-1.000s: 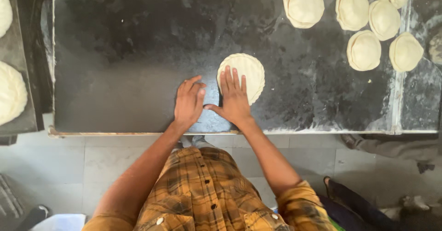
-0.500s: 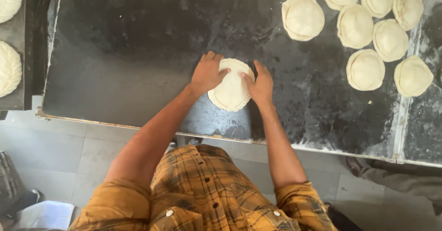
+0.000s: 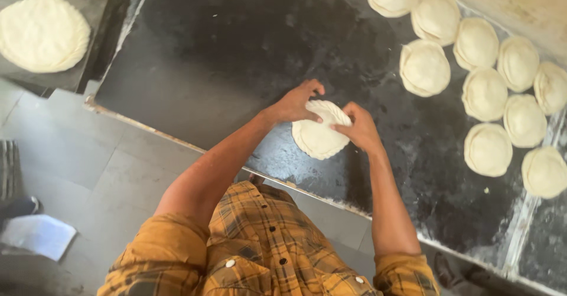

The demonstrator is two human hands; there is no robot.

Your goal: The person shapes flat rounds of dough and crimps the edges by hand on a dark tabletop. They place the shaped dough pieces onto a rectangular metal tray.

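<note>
A round flat disc of pale dough with a crimped edge lies on the dark worktop, near its front edge. My left hand pinches the disc's upper left rim with its fingers. On the upper right rim my right hand grips it between thumb and fingers. Both hands hold the same disc from opposite sides.
Several folded dough rounds lie in rows at the back right of the worktop. On a separate grey surface at the far left rests a larger flat dough disc. Grey floor tiles run below the worktop's metal edge.
The view has swung left and tilted. My hands went from pressing flat beside the dough disc to closing on its rim and pinching it; the disc now shows a crimped edge.
</note>
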